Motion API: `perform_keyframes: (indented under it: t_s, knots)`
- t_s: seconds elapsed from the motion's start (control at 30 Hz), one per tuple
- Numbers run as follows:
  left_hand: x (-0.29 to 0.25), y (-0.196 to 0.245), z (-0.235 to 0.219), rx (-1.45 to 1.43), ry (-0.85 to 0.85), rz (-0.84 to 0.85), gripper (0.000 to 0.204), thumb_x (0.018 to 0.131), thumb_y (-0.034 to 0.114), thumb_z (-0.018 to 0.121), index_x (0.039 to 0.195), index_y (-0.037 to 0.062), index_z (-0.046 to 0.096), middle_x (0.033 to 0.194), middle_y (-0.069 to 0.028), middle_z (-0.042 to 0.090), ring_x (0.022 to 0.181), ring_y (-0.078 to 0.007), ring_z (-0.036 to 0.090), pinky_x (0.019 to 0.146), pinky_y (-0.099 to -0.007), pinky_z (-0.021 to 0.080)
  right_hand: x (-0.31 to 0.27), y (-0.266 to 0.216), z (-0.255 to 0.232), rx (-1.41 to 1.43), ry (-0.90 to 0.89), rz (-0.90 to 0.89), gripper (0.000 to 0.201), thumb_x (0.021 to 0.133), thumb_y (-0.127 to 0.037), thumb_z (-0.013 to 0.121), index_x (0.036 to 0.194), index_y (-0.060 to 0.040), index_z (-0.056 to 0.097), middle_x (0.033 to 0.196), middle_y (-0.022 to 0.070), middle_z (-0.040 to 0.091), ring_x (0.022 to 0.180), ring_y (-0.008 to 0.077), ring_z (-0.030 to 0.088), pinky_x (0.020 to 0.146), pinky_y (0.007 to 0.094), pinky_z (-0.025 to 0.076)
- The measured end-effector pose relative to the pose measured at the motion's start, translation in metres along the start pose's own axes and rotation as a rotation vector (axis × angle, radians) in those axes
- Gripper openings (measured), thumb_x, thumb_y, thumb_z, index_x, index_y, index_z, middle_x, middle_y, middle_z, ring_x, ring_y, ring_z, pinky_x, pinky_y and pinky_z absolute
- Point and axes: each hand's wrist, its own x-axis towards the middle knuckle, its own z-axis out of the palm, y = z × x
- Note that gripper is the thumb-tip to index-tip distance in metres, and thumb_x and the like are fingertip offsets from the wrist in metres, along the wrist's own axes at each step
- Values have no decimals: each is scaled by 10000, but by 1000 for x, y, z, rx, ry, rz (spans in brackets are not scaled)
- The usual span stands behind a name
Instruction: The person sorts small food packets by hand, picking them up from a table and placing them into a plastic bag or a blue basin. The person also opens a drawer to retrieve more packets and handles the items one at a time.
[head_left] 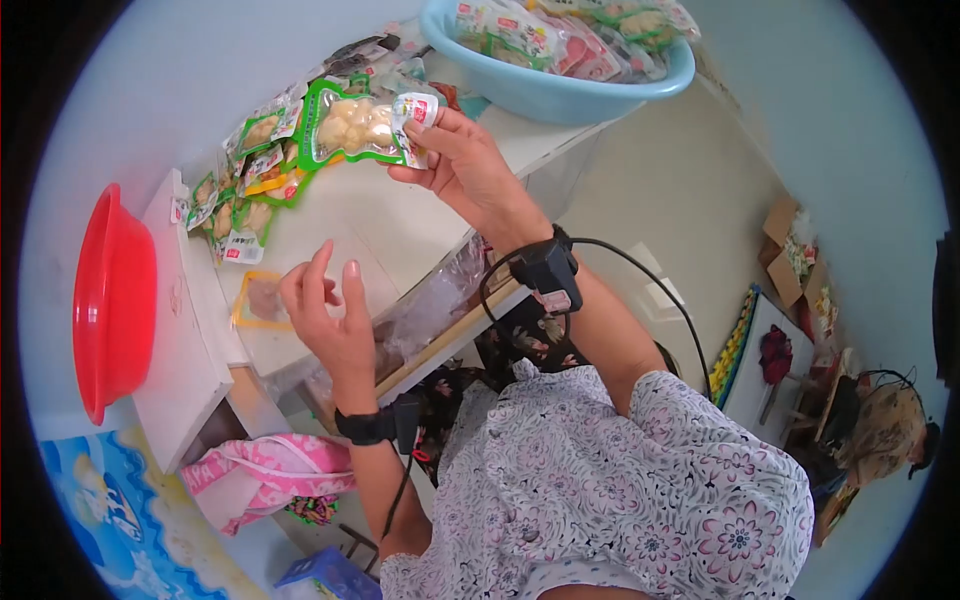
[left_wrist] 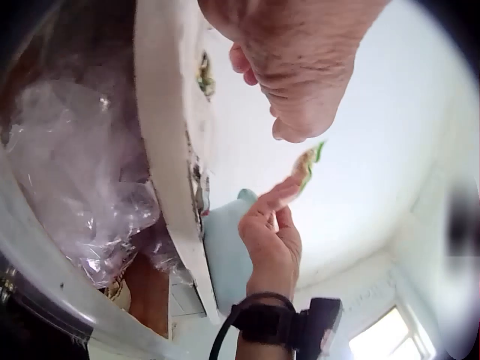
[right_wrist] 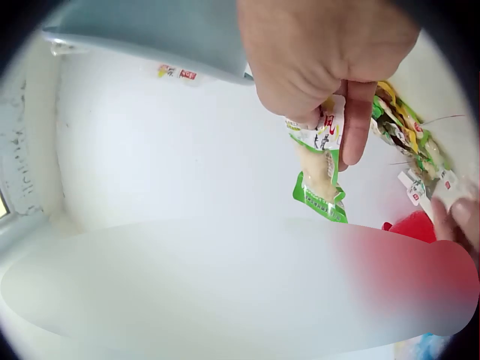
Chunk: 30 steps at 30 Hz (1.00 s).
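My right hand [head_left: 470, 170] pinches a clear snack packet with a green border [head_left: 350, 125] by its white printed end, thumb on top. Pale, rounded food pieces show through its window. In the right wrist view the same packet [right_wrist: 319, 172] hangs below the fingers. My left hand [head_left: 335, 315] is over the near left part of the white table [head_left: 370, 215], its fingers loosely bent and nothing in them. Beside its fingertips lies a flat yellow-edged packet [head_left: 260, 300]. A heap of similar packets [head_left: 255, 150] lies along the wall side of the table.
At the table's far end stands a light blue basin [head_left: 560, 90] filled with packets. A red basin [head_left: 115, 305] is on the left. Clear plastic bags [head_left: 435, 305] fill an open drawer under the table edge. A pink towel [head_left: 270, 475] hangs below left.
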Motion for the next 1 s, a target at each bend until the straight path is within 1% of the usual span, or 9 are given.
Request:
perform_keyframes:
  t_s: [0.07,0.27,0.37,0.47,0.67,0.77,0.87,0.9,1.0]
  knots:
    - [-5,32,-6,195,87,176,307,920,108,745,1213,25,710,1037,-84,629,883,-203,591,754,-334,499,-8,3,0,55,50,-9,218,1038,-142,631,1218,-19,641,1056,42,720,932,142,724,813,371,670]
    - [-17,94,10,12,-334,279,272,889,95,750,1145,24,696,1055,-137,680,938,-332,634,775,-426,509,-8,5,3,77,8,-55,205,1038,-137,632,1208,-23,647,1071,32,715,948,138,722,796,376,674]
    - [-38,85,33,-124,-532,86,213,925,86,716,1114,3,663,1005,-134,658,902,-340,626,780,-420,503,-5,9,1,40,-63,-82,200,1034,-139,641,1201,-28,654,1074,33,715,949,143,723,787,386,676]
    - [-42,82,38,-168,-589,-37,147,963,71,673,1074,-12,623,942,-138,623,851,-333,615,766,-403,499,-11,18,-10,-17,-61,-28,241,1040,-130,630,1262,-38,648,1099,27,732,930,123,731,796,374,674]
    - [-34,95,38,-553,-404,-224,97,993,73,656,1015,-5,604,895,-113,592,798,-274,609,737,-355,493,-14,41,-27,-49,-15,56,265,1043,-134,628,1286,-30,635,1102,42,733,952,138,739,791,372,677]
    - [-30,109,26,-851,-478,11,75,970,43,681,1001,-13,642,919,-114,619,818,-257,618,759,-350,498,-15,40,-27,-6,-37,38,275,1045,-133,623,1298,-25,625,1119,51,730,960,142,739,793,362,676]
    - [-34,104,11,-1152,-994,34,68,937,16,706,989,-22,683,946,-128,648,828,-261,626,771,-354,502,-11,34,-35,83,-35,70,277,1048,-131,618,1304,-25,621,1133,56,726,955,143,739,801,352,674]
    - [-40,97,8,-1163,-1162,-49,101,902,15,744,998,-7,719,924,-108,642,830,-253,633,763,-356,502,-9,34,-37,86,-49,82,271,1049,-131,616,1299,-25,622,1132,57,726,955,145,740,800,349,673]
    - [-67,66,5,-783,-1423,-145,101,880,53,773,947,-2,722,940,-106,661,857,-246,634,756,-360,498,-9,33,-39,79,-93,113,252,1047,-128,614,1274,-19,625,1120,60,721,943,149,735,797,349,670]
